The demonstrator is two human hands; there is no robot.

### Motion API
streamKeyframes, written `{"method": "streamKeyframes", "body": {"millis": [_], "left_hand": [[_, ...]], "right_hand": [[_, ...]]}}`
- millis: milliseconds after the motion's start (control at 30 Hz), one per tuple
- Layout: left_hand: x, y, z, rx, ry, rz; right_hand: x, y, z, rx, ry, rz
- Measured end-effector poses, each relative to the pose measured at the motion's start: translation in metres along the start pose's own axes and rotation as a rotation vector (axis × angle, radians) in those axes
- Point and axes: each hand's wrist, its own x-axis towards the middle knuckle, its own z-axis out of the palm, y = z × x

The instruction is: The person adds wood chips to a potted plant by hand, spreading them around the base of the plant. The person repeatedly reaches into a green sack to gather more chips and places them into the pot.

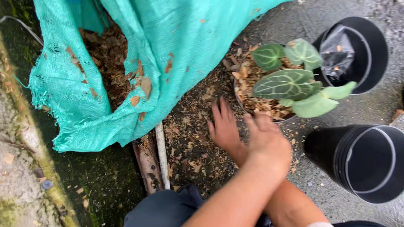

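Both hands' fingers open: right hand flat on chips, left hand by chip-filled plant pot; green sack holds chips.

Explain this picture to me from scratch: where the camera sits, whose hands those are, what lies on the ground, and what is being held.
There is one picture, taken by a camera worn on a person's head, looking down at their own bare arms, which cross each other. No machine is involved.

The left hand is blurred, near the rim of the potted plant, a pot filled with brown bark chips with broad, pale-veined green leaves. The right hand lies flat, fingers spread, on loose chips scattered over the wet ground. Neither hand holds anything.

To the left lies an open green mesh sack with more bark chips inside. On the right stand a black pot with dark plastic in it and a stack of empty black pots lying on its side. A white pipe lies by the sack.
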Motion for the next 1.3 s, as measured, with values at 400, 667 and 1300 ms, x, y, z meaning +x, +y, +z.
{"method": "streamKeyframes", "body": {"millis": [400,667,1300], "left_hand": [[-0.017,-0.068,-0.055,-0.235,-0.129,-0.034],[-0.013,-0.084,-0.047,-0.268,-0.101,0.008],[0.018,-0.069,-0.027,-0.448,0.161,-0.017]], "right_hand": [[0.013,-0.019,0.041,-0.039,-0.417,-0.117],[0.023,-0.088,0.084,-0.215,-0.634,-0.154],[0.113,0.004,0.025,-0.033,0.076,-0.02]]}}
